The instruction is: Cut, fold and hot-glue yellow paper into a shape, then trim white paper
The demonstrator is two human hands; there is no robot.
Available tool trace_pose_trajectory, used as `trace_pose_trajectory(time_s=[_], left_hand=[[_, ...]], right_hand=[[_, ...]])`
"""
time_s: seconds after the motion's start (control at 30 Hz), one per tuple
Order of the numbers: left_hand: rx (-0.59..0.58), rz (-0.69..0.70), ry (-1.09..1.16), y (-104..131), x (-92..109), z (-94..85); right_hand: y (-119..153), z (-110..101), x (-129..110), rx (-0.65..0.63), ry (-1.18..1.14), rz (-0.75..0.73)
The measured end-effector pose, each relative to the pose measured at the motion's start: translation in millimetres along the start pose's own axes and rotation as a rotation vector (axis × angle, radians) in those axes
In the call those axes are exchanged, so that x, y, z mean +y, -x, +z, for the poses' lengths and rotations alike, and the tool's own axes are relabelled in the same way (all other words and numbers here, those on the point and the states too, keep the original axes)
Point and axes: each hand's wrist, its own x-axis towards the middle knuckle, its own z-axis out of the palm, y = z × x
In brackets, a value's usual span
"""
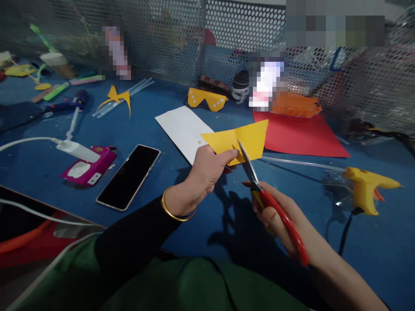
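My left hand [209, 166] pinches a piece of yellow paper [251, 138] between thumb and fingers, holding it above the blue table. The paper has straight angled edges and a crease near its middle. Red-handled scissors [285, 222] are gripped in my right hand [275, 211], their blades pointing up and left at the paper's lower edge, close to my left thumb. Whether the blades are parted is hard to make out. Beneath the yellow piece lies a white sheet [181, 125]. Beyond it is a yellow mask-like cutout [207, 99] with small pale squares.
A yellow glue gun [363, 185] with a clear stick lies at right, near red paper [301, 136]. At left are a dark phone [129, 177], a magenta power adapter [100, 162], a blue glue gun [69, 103] and yellow scraps [113, 97]. A perforated metal panel [240, 26] stands behind.
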Motion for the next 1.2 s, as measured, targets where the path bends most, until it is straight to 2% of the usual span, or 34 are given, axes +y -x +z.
trace_pose_trajectory(time_s=[0.17,0.43,1.03,1.2], left_hand=[[0.007,-0.01,-0.018,2.5,0.4,1.5],[-0.007,0.0,-0.001,2.5,-0.9,1.5],[-0.03,-0.041,0.033,3.8,1.3,0.9],[0.024,-0.034,0.051,2.4,2.8,-0.7]], right_hand=[[0.4,0.3,5.1,0.011,-0.034,-0.004],[2.0,2.1,3.8,0.023,-0.093,0.081],[-1.3,4.2,-2.4,0.083,-0.028,0.083],[-0.6,3.3,1.8,0.064,-0.055,0.075]])
